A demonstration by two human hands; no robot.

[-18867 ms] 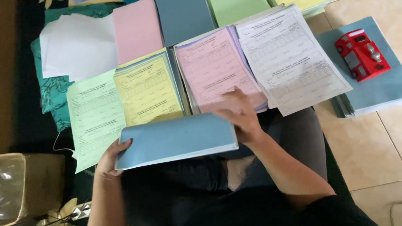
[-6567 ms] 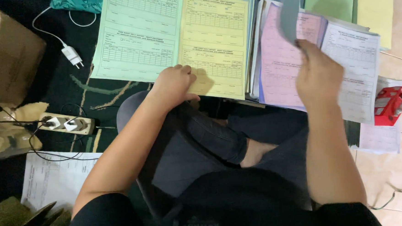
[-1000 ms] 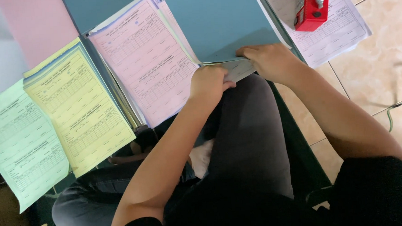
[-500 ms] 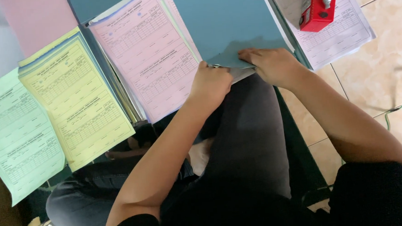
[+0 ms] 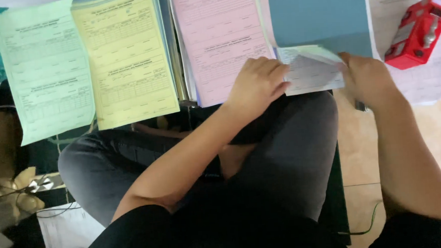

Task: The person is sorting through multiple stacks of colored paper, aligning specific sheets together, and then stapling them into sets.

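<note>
Both hands, L & R, now pinch white form sheets lifted under blue cover; earlier flat.

A pale green form printed with a faint grid of lines lies at far left. Right of it is a yellow form with the same ruled pattern, then a pink form, also ruled. A plain blue sheet lies further right, over a folded white paper with grey print. At far right sits a bright red stapler with a silver part, on a white printed sheet. The trousers are dark grey. The floor tile is beige.
</note>
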